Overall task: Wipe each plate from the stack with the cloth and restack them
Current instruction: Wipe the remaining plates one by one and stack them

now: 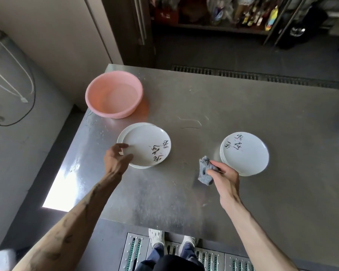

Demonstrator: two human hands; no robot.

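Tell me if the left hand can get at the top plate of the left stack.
Probably yes: the left hand is at the near rim of the top plate, nothing between; the right hand and cloth are well aside.

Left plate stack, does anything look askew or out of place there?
Yes. The top plate sits off-centre on the left stack, shifted right so the rims beneath show along the far left edge. The left hand grips its near-left rim. The right stack looks even.
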